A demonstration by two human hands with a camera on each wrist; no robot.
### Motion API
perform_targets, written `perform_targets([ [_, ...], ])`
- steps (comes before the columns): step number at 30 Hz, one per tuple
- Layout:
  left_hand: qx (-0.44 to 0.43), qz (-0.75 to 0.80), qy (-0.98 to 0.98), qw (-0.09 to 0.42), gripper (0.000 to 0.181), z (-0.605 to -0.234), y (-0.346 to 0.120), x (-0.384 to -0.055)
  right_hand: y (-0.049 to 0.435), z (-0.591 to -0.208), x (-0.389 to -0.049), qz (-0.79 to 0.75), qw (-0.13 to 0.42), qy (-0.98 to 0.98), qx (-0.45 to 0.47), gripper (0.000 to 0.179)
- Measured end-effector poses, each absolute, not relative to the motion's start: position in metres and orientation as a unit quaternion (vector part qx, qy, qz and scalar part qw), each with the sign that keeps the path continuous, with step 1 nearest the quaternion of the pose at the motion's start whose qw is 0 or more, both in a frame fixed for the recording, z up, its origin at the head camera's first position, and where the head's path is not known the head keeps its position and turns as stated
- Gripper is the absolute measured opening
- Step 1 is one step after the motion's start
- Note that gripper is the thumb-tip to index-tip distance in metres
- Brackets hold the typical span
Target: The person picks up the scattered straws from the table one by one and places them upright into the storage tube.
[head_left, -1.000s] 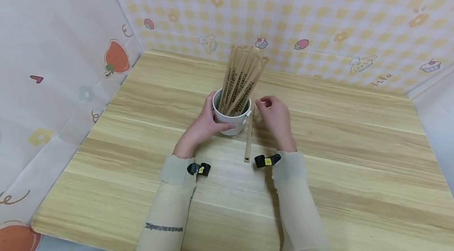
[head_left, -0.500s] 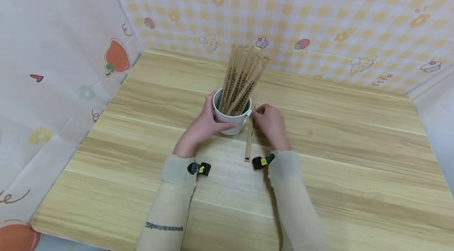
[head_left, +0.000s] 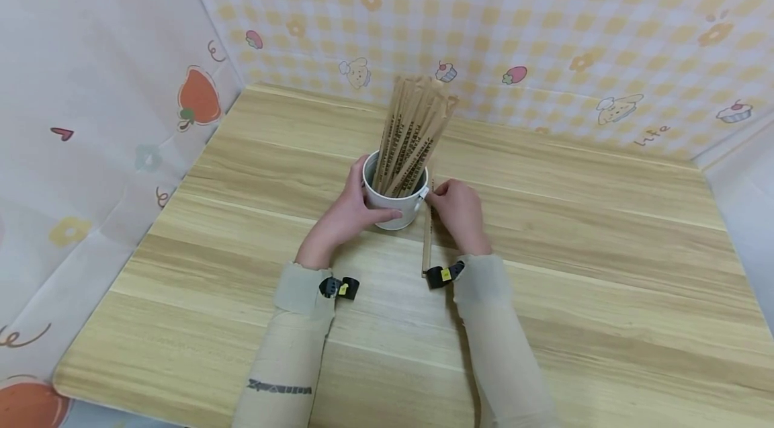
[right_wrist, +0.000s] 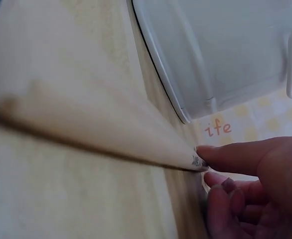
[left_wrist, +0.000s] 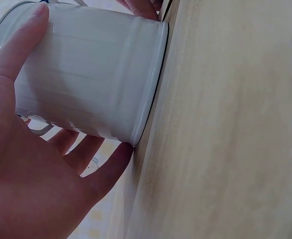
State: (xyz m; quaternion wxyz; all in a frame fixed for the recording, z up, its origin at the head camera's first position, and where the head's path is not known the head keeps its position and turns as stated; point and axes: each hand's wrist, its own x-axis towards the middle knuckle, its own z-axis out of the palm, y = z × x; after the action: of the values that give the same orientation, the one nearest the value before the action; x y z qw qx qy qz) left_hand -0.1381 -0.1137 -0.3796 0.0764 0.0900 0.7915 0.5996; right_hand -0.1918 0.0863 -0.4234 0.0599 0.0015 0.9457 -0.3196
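Observation:
A small white metal bucket [head_left: 405, 216] stands on the table, filled with several paper-wrapped straws [head_left: 414, 139] that lean to the right. My left hand [head_left: 341, 216] grips the bucket from the left; its thumb lies across the front and the fingers curve round the far side, as the left wrist view shows on the bucket wall [left_wrist: 91, 69]. Just right of the bucket, a single paper-wrapped straw [head_left: 427, 246] lies lengthwise. My right hand [head_left: 461, 216] pinches it between thumb and forefinger, close to its print in the right wrist view, where the straw [right_wrist: 111, 119] runs toward the camera.
The wood-grain table [head_left: 605, 267] extends widely on both sides. A yellow checked backdrop [head_left: 484, 31] rises behind it, and a white printed sheet [head_left: 109, 78] borders the left. A wire handle loop [right_wrist: 291, 64] sticks out from the bucket's side.
My right hand has come down and left onto the loose straw and taken hold of it. The straw's near end has shifted slightly right and turned. The left hand and bucket have stayed put.

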Motion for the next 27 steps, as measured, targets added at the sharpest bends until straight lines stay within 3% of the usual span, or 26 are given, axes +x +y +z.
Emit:
perform_targets([
  [11,0.09,0.597,0.793,0.075,0.104,-0.38,-0.113,-0.138,0.082,-0.418,-0.185,-0.274,0.066,0.959,-0.008,0.037],
  [22,0.088,0.598,0.793,0.075,0.104,-0.384,-0.115,-0.139,0.094,-0.415,-0.189,-0.358,0.137,0.924,0.014,0.023],
  [27,0.093,0.597,0.793,0.074,0.104,-0.383,-0.114,-0.14,0.102,-0.397,-0.189,-0.392,0.102,0.914,0.015,0.025],
])
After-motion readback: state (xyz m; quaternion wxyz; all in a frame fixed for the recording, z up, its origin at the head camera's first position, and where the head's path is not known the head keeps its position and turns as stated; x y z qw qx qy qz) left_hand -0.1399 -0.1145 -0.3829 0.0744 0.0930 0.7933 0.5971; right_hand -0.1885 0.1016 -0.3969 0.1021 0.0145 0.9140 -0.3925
